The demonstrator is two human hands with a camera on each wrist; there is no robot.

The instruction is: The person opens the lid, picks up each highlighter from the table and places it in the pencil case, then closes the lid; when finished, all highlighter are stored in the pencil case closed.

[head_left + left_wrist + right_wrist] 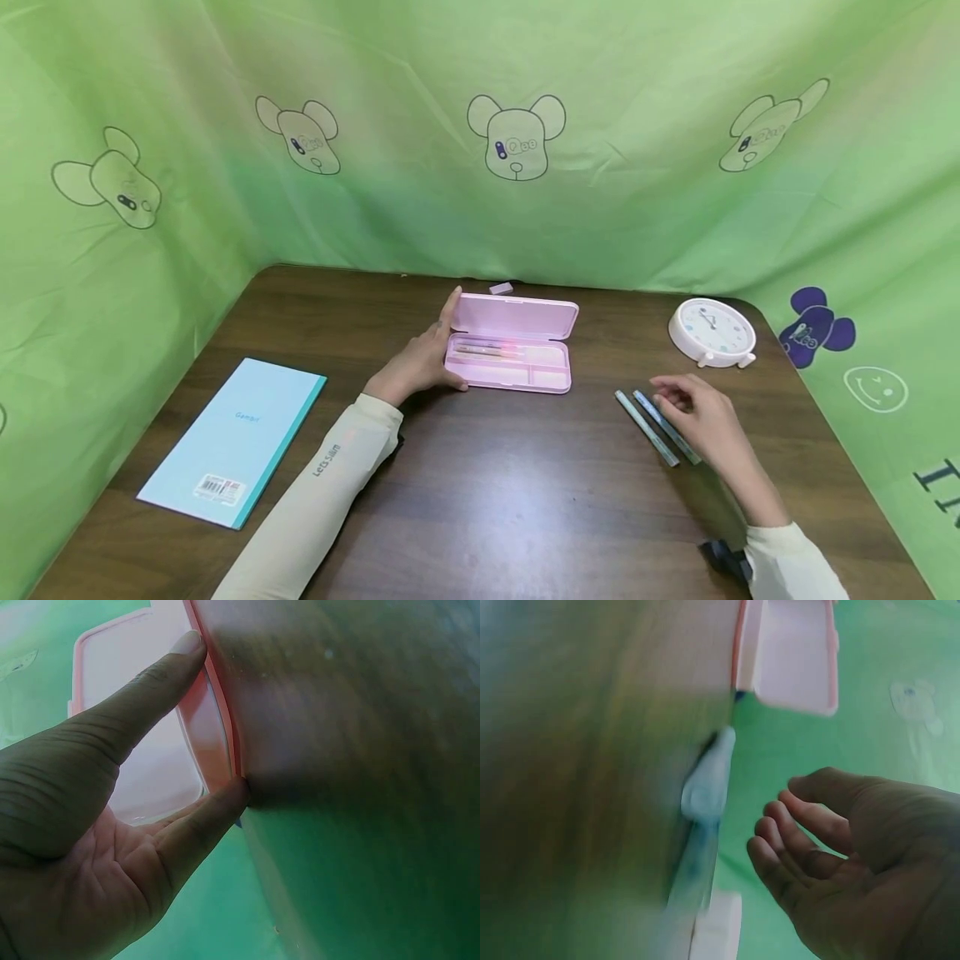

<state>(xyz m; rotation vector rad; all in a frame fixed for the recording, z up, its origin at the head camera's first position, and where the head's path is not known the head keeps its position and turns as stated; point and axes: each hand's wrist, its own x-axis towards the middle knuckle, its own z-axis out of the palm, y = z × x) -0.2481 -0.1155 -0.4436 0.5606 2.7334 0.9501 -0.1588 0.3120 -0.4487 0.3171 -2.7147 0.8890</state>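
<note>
A pink pencil case [507,385] lies on the table with its lid [517,317] raised at the back. Several slim pens [487,349] lie in its upper left compartment. My left hand [423,357] holds the case at its left end, thumb at the front corner and fingers up beside the lid; the left wrist view shows the thumb [161,690] against the pink edge. Over two blue-green pens lying side by side, the left one [647,428] and the right one [663,423], hovers my right hand [701,417]. Its fingers [780,859] are loosely bent and hold nothing.
A white round alarm clock [712,332] lies face up at the back right. At the left lies a light blue notebook [234,437]. Behind the case, a small pink block [501,288] sits near the table's back edge. Green cloth [405,217] surrounds the table.
</note>
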